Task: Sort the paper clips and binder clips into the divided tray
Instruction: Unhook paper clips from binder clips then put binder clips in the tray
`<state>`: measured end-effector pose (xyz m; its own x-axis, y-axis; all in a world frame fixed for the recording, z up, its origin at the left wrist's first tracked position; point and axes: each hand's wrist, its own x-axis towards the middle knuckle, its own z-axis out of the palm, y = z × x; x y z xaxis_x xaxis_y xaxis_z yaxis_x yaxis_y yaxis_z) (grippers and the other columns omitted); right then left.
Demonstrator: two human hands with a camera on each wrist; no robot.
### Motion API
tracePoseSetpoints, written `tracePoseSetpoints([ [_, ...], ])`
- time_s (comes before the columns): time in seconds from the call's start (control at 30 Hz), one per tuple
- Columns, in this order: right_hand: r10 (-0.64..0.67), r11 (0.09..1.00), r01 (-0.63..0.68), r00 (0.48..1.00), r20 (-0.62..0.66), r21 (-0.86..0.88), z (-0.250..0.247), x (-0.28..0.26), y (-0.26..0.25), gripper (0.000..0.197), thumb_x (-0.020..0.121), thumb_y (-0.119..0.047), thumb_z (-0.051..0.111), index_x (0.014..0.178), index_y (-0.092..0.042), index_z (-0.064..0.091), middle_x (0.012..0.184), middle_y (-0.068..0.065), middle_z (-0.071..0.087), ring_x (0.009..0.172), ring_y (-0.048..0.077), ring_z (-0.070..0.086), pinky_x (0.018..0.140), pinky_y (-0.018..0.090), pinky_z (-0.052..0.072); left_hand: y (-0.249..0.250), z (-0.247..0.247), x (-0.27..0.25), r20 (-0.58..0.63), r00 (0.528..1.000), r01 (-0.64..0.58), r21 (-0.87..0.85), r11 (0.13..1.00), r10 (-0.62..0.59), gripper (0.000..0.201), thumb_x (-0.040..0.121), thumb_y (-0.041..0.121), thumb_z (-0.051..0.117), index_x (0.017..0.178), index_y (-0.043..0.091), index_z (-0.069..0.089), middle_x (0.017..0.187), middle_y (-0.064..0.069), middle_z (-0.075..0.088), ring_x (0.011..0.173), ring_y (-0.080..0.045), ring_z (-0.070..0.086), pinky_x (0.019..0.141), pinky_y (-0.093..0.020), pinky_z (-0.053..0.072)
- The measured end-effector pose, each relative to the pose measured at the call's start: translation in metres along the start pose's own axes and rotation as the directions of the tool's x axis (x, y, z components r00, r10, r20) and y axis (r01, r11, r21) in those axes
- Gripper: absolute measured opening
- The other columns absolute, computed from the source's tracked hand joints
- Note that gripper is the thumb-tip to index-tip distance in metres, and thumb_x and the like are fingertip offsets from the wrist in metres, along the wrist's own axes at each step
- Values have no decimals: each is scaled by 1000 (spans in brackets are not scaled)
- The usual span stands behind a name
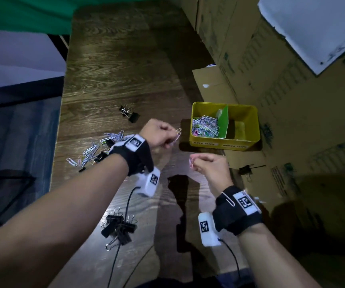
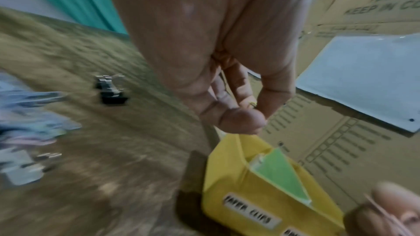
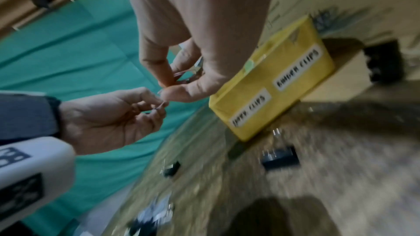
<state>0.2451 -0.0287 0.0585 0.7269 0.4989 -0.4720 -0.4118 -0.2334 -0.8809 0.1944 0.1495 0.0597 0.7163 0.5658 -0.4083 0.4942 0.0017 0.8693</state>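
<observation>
A yellow divided tray (image 1: 223, 143) stands at the table's right edge, with a green divider (image 1: 223, 119). Its left compartment holds several paper clips (image 1: 206, 125); the right one looks bare. My left hand (image 1: 167, 135) pinches a paper clip (image 1: 178, 134) just left of the tray. My right hand (image 1: 200, 164) pinches a pink paper clip (image 1: 191, 162) in front of the tray. Loose paper clips (image 1: 97, 148) lie left of my left wrist. Black binder clips (image 1: 119, 227) are heaped near the front, and a few more binder clips (image 1: 130, 113) lie farther back.
Cardboard boxes (image 1: 271, 69) wall off the right side behind the tray. One binder clip (image 1: 246, 169) lies on the cardboard right of my right hand. Cables (image 1: 126, 204) run from the wrist cameras. A paper clip (image 1: 228, 199) hangs on my right wrist strap.
</observation>
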Motion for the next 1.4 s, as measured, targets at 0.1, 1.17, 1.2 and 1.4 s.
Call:
tracePoseSetpoints([
  [0.1,-110,994,110,994,-18,-29,-15,24,-34,25,78,14,58,72,-7,70,65,10,63,51,8,56,55,18,50,31,29,35,14,997,-77,97,992,76,21,76,6,68,56,13,66,51,-9,60,41,-17,53,49,-23,48],
  [1.17,74,37,750,657,750,-660,206,62,61,60,85,-41,63,139,-32,39,151,8,26,140,28,16,113,47,21,-192,-187,-81,-190,973,224,643,733,-130,68,71,35,75,130,33,42,127,-6,41,103,-30,57,89,-44,50],
  [1.2,68,26,750,658,750,-661,211,62,66,61,83,-46,64,138,-33,41,151,7,27,141,27,15,114,46,19,-197,-185,-81,-183,975,218,644,733,-130,65,72,34,74,129,33,43,126,-5,42,102,-31,58,87,-45,51],
  [1.4,-73,-21,745,663,745,-666,232,60,83,40,84,-46,61,120,-27,59,128,-4,55,128,20,35,107,39,16,-209,-189,-85,-148,989,93,609,788,-3,49,76,26,72,121,20,54,115,-3,51,94,-25,60,84,-36,51],
])
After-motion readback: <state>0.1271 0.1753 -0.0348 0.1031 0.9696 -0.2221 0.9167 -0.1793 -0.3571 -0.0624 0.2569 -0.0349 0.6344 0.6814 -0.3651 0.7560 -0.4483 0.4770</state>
